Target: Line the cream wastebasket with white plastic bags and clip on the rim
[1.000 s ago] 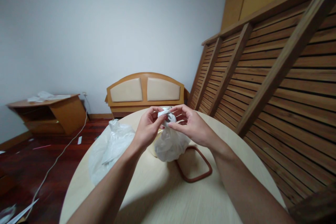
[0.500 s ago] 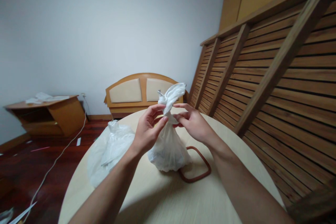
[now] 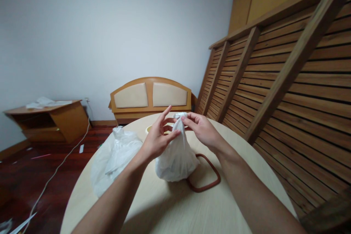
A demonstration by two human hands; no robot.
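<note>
White plastic bag (image 3: 177, 159): it is standing upright near the middle of the round tabletop (image 3: 192, 212), its full base bulging and its neck gathering upward between your hands.
Right hand (image 3: 204, 129): you are pinching the twisted top of the bag between thumb and fingers, the grip closing on the plastic.
Left hand (image 3: 157, 137): you are holding thumb and fingers well apart around the bag's left side, index finger pointing up; the thumb tip is lying over the neck, but you cannot tell whether it is pressing.
Brown loop (image 3: 208, 187): it is lying flat toward the tabletop's right edge, one side disappearing behind the bag.
Second plastic bag (image 3: 123, 153): it is lying crumpled along the tabletop's left edge, your left forearm covering part of it.
Yellow item (image 3: 148, 129): it is showing only in part behind your left hand, toward the far edge.
Headboard (image 3: 150, 95): it is standing beyond the far edge.
Slatted panel (image 3: 274, 62): it is leaning beyond the right edge.
</note>
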